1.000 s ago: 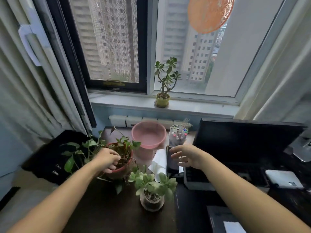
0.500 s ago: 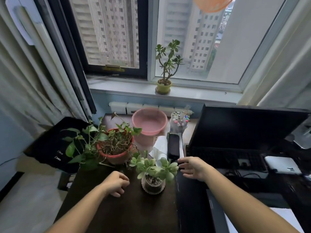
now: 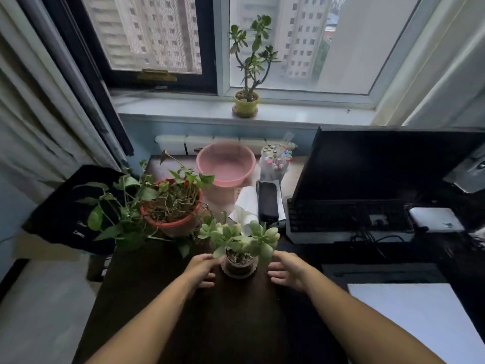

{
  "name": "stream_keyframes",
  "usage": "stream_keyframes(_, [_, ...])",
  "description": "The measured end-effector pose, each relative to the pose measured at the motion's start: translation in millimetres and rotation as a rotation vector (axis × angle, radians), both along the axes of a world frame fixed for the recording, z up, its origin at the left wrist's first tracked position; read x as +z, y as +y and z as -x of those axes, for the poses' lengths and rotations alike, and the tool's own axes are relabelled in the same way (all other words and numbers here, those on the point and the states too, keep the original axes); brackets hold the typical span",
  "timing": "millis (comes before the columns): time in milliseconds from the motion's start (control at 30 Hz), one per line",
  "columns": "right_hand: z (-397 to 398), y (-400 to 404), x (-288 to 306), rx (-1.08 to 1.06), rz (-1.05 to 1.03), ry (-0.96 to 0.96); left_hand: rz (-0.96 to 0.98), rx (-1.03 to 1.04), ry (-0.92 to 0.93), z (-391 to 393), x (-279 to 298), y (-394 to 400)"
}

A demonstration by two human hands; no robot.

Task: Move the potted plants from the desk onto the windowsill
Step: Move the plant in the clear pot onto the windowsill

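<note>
A small succulent in a clear glass pot stands on the dark desk in front of me. My left hand is at the pot's left side, fingers apart, its fingertips touching or nearly touching the glass. My right hand is open a little to the right of the pot, apart from it. A trailing plant in a red pot stands on the desk behind and to the left. A tall jade plant in a yellow pot sits on the windowsill.
A pink basin, a jar of markers, a white tissue and a black phone lie behind the plants. A monitor and keyboard fill the right. White paper lies at the near right.
My left hand left the red pot and came back to the glass pot's left side. My right hand moved in from the right toward the same pot. The view tilted down.
</note>
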State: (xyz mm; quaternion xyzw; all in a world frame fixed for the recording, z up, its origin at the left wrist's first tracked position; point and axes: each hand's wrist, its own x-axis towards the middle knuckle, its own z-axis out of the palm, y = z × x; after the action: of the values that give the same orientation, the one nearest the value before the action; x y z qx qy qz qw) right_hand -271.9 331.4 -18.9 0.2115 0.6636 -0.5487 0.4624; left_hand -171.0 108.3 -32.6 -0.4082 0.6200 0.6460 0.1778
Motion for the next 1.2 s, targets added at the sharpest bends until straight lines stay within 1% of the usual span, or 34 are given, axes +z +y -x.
stream_keyframes(133, [-7.0,-10.1,-5.3,-0.061,0.066,-0.017,-0.042,0.007,0.051,5.9,-4.6,2.3])
stream_keyframes(367, [-16.3,-20.0,-13.4,-0.062,0.122,-0.027,-0.108,0.011,0.089,10.2,-10.7,7.5])
stream_keyframes(533, [-16.3,-22.2,-21.2,-0.135,0.184,0.0,-0.245,0.127,0.152,6.9,-23.7,3.1])
stream_keyframes(600, [-16.6,-22.6,-24.4,-0.154,0.209,0.012,-0.27,0.17,0.188,6.1,-26.3,4.3])
stream_keyframes(700, [-19.0,-23.9,-25.5,-0.184,0.239,0.019,-0.267,0.199,0.202,5.7,-25.1,9.8])
stream_keyframes(867, [-17.7,-24.0,-30.5,-0.233,0.269,0.032,-0.246,0.187,0.214,6.2,-18.6,13.0])
stream_keyframes(1200, [-18.8,-22.0,-24.5,-0.187,0.288,0.068,-0.204,0.176,0.259,2.3,-11.3,14.3])
